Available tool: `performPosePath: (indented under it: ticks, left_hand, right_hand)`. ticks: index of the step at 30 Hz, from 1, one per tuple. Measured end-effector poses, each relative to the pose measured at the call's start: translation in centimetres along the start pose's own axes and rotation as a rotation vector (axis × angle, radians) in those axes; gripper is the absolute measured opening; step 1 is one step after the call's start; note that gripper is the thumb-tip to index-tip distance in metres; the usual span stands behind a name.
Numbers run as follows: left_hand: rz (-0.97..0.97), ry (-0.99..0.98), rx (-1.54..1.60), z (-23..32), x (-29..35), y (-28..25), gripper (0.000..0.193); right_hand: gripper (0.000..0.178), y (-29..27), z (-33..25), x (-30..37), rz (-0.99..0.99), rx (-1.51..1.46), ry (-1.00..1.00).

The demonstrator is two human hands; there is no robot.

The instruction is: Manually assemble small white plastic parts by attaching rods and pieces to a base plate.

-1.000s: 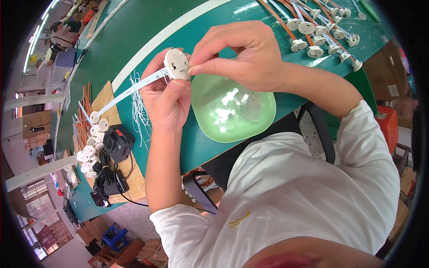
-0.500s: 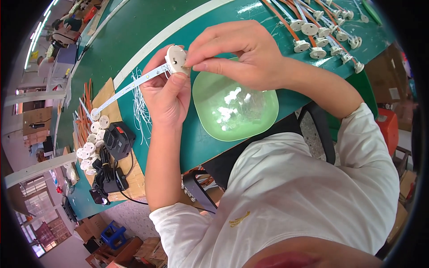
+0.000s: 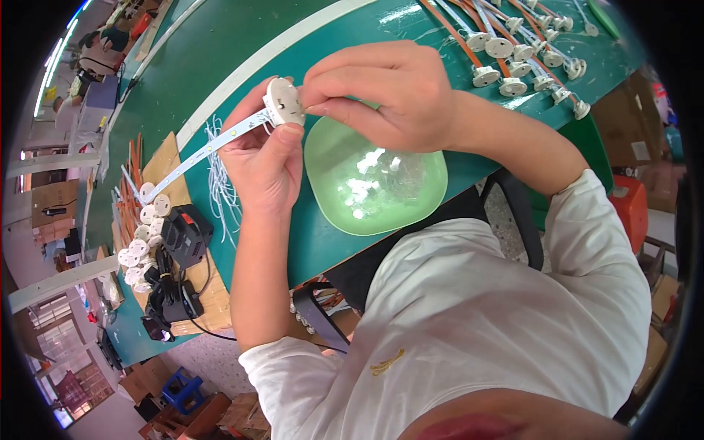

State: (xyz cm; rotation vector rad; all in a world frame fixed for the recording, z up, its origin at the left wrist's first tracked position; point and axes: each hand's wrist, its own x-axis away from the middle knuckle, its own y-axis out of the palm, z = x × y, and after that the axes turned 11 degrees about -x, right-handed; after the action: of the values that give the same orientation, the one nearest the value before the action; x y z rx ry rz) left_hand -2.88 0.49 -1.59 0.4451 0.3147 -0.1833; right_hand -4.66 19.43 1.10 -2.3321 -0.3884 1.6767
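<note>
Grip of left hand (image 3: 260, 170) around white disc (image 3: 284, 100), partly hidden behind it; right hand (image 3: 400, 92) at its rim, pinch contents indiscernible.

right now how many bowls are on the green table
1: the light green bowl, near the table's front edge, partly covered in this view by the right hand. Others could be hidden or out of view.
</note>
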Motion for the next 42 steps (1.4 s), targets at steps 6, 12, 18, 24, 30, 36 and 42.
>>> performPosePath:
  ticks: [6,12,18,24,30,36,42]
  left_hand:
    - [0.022,0.020,-0.058,0.2,0.1,0.5,0.057]
    - [0.045,0.001,-0.053,-0.2,0.1,0.6,0.056]
    - [0.025,0.020,-0.046,0.2,0.2,0.4,0.054]
    - [0.053,0.104,-0.680,3.7,-2.1,0.7,0.044]
    - [0.426,0.062,-1.007,15.1,-6.5,-9.0,0.043]
    - [0.555,-0.106,-2.376,25.8,-0.2,-24.0,0.050]
    - [0.568,-0.506,-2.565,22.6,2.9,-22.4,0.048]
  right_hand:
    - [0.016,0.7,0.1,0.4,0.096,0.070,-0.059]
    - [0.017,1.0,0.0,0.1,0.116,0.057,-0.085]
    - [0.018,1.9,0.2,0.4,0.187,0.060,-0.109]
    - [0.020,0.0,-0.5,-0.2,0.113,0.041,0.175]
    - [0.016,-0.3,-0.2,-0.5,0.070,0.180,0.098]
    - [0.016,0.0,-0.5,-1.2,0.082,0.194,0.045]
    - [0.014,0.2,-1.1,-1.3,0.031,0.174,0.077]
